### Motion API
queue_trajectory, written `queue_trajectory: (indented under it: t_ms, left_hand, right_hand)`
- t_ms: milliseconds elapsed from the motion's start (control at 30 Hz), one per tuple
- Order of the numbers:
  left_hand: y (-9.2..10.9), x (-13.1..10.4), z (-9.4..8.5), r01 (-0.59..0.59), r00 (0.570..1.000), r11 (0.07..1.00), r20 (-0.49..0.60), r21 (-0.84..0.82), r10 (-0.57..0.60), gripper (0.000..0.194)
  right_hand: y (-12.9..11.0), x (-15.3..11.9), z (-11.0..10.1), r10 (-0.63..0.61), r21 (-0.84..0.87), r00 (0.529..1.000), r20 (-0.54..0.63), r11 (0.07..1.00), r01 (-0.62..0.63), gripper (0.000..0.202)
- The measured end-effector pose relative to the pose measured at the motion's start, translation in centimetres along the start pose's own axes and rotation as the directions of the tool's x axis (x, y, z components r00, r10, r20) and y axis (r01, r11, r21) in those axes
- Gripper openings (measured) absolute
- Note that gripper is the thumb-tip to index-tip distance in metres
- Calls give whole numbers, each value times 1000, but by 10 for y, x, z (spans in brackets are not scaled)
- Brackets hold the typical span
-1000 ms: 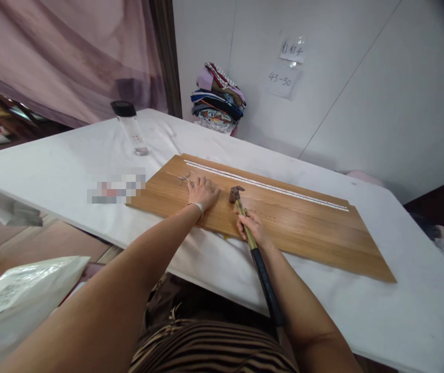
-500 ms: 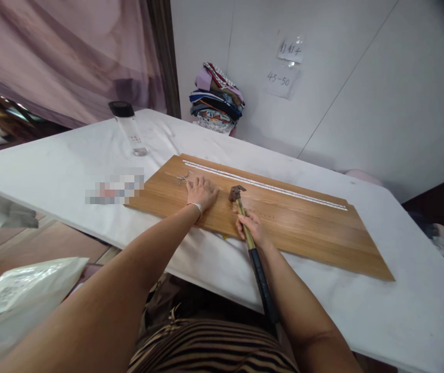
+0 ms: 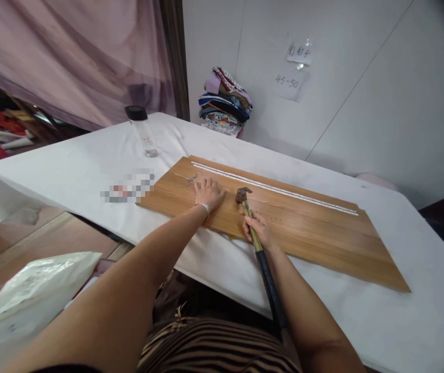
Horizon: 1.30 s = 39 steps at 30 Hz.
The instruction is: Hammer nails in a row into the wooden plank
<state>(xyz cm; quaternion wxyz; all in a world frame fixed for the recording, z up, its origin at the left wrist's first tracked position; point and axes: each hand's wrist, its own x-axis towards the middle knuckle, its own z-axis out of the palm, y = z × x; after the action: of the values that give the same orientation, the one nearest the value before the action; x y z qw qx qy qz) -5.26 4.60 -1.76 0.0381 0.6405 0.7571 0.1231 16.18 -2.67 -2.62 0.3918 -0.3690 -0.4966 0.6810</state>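
Hammer clasped in the grip of the right hand near frame centre could, if swung toward frame left, bruise the left hand resting open on the board.

The board across the middle of the frame looks like smooth wood, its grain under a soft sheen. Near the centre, the hammer head is dull, rust-brown metal, and the black grip below it is matt. The nails are shiny metal. Matt white cloth covers the table; the upper-left curtain is soft fabric, the lower-left bag glossy, crinkled plastic
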Motion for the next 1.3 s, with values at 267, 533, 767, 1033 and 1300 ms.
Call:
queue_trajectory:
  t_ms: [267, 533, 767, 1033, 1300]
  left_hand:
    - [0, -1, -2, -2, 1000, 1000, 5, -5, 2, 50]
    - [1, -2, -4, 2, 1000, 1000, 24, 7, -2, 54]
    - [1, -3, -5, -5, 1000, 1000, 17, 5, 5, 54]
    - [1, -1, -4, -3, 1000, 1000, 21, 26, 3, 56]
    - [0, 0, -3, -6, 1000, 1000, 12, 23, 6, 54]
  right_hand:
    - [2, 1, 0, -11, 3, 1000, -4, 1000, 11, 47]
    - [-2, -1, 1, 12, 4, 1000, -2, 1000, -12, 51]
    - [-1, -1, 2, 3, 4, 1000, -10, 1000, -3, 51]
    - [0, 1, 1, 9, 1, 1000, -9, 1000, -9, 50]
    - [-1, 0, 0, 1, -1, 1000, 14, 1000, -1, 48]
